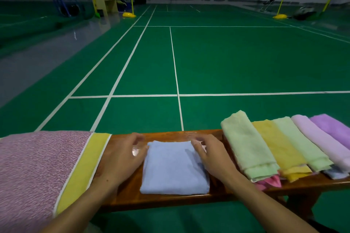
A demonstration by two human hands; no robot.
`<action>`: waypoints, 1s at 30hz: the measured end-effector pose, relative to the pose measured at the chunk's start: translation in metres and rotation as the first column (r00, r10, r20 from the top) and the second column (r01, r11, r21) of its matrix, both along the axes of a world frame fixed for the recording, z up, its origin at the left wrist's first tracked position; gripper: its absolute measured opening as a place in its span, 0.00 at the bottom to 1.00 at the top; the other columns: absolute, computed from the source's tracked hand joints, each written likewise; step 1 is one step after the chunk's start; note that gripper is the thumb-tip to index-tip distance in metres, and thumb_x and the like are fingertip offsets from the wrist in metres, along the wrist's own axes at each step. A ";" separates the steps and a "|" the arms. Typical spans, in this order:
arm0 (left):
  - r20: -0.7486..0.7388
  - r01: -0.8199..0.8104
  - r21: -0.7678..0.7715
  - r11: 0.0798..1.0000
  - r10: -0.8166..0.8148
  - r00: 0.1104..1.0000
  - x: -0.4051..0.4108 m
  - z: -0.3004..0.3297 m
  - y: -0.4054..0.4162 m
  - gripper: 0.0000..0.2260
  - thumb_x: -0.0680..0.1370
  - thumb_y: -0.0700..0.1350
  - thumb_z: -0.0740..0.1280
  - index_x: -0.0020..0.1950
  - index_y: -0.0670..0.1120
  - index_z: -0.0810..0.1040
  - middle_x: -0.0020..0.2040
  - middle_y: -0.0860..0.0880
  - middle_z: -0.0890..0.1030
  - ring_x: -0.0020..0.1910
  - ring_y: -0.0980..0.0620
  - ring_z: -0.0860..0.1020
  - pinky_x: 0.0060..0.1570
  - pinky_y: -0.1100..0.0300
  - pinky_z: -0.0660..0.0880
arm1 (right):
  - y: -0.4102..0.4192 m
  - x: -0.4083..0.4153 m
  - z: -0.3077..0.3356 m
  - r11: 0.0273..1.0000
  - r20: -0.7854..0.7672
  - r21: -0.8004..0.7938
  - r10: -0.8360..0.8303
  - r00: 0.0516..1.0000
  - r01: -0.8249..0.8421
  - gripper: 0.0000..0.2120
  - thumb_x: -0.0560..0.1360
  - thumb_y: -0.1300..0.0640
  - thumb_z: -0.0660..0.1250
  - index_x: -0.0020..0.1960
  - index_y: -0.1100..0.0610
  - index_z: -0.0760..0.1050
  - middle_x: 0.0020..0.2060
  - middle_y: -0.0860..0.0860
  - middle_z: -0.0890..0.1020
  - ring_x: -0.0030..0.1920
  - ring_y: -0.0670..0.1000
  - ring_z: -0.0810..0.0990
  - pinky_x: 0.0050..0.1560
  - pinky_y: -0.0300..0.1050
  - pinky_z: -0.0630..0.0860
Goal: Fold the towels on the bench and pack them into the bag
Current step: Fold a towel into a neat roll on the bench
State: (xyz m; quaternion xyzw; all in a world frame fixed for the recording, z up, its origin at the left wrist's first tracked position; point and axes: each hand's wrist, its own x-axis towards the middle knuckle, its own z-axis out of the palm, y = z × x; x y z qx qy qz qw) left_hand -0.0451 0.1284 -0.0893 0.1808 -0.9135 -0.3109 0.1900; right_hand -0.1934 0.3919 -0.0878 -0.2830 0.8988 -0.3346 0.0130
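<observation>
Both forearms reach in from 6 o'clock to a wooden counter [166, 199]. On it lies a folded blue towel [174, 168], square and flat, at the centre. My left hand [121, 155] rests on the wood at the towel's 9 o'clock edge, fingers loosely bent, holding nothing. My right hand [210, 154] lies on the towel's 2 o'clock corner; its fingertips are blurred, so whether they pinch the cloth or only press it I cannot tell. At 9 o'clock sits a pink bag [34, 172] with a yellow band. At 3 o'clock a row of towels [284, 145], green, yellow, lilac and purple, lies side by side across the counter.
</observation>
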 end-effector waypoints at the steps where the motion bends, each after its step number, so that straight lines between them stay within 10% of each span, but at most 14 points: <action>1: 0.009 0.100 -0.076 0.992 -0.099 0.995 0.002 -0.002 0.008 0.15 0.81 0.62 0.67 0.66 0.61 0.77 0.64 0.62 0.81 0.64 0.60 0.78 0.64 0.52 0.78 | -0.001 0.006 -0.003 0.996 -0.041 0.083 0.042 0.998 -0.039 0.19 0.85 0.42 0.60 0.68 0.53 0.78 0.63 0.49 0.81 0.64 0.51 0.78 0.63 0.47 0.76; 7: 0.422 0.483 -0.327 0.812 -0.332 0.844 0.002 -0.021 0.036 0.30 0.84 0.70 0.52 0.85 0.63 0.54 0.85 0.60 0.44 0.84 0.57 0.40 0.80 0.57 0.42 | -0.012 0.033 -0.018 0.914 -0.038 0.327 0.267 0.963 -0.241 0.28 0.86 0.39 0.56 0.81 0.52 0.63 0.80 0.52 0.64 0.80 0.54 0.59 0.80 0.51 0.59; 13: 0.552 0.459 -0.393 0.797 -0.195 0.811 0.005 -0.029 0.024 0.35 0.82 0.73 0.41 0.85 0.60 0.37 0.84 0.55 0.32 0.83 0.53 0.31 0.82 0.50 0.36 | -0.003 0.025 -0.023 0.797 -0.139 0.521 0.434 0.890 -0.307 0.34 0.86 0.34 0.47 0.85 0.53 0.56 0.85 0.54 0.53 0.85 0.57 0.45 0.81 0.53 0.44; 18: 0.550 0.416 -0.402 0.816 -0.148 0.822 0.012 -0.028 0.013 0.38 0.81 0.75 0.43 0.86 0.57 0.40 0.84 0.53 0.33 0.84 0.50 0.34 0.81 0.49 0.37 | 0.007 0.016 -0.021 0.759 -0.019 0.561 0.410 0.912 -0.330 0.36 0.86 0.34 0.46 0.86 0.52 0.46 0.85 0.51 0.42 0.84 0.55 0.36 0.82 0.55 0.42; 24: 0.297 0.390 -0.249 0.886 -0.313 0.902 0.032 -0.010 0.002 0.26 0.78 0.72 0.62 0.73 0.64 0.73 0.74 0.65 0.73 0.74 0.60 0.70 0.72 0.57 0.70 | 0.019 0.021 -0.009 0.864 -0.090 0.303 0.445 0.891 -0.401 0.25 0.82 0.35 0.60 0.74 0.46 0.70 0.78 0.45 0.68 0.77 0.46 0.65 0.76 0.49 0.67; 30: 0.384 0.447 -0.181 0.876 -0.355 0.852 0.042 -0.008 0.001 0.31 0.71 0.77 0.67 0.70 0.67 0.70 0.75 0.71 0.67 0.74 0.66 0.65 0.73 0.61 0.65 | 0.020 0.028 -0.015 0.798 -0.053 0.346 0.543 0.838 -0.494 0.28 0.75 0.29 0.65 0.68 0.42 0.69 0.76 0.42 0.68 0.74 0.44 0.66 0.74 0.44 0.68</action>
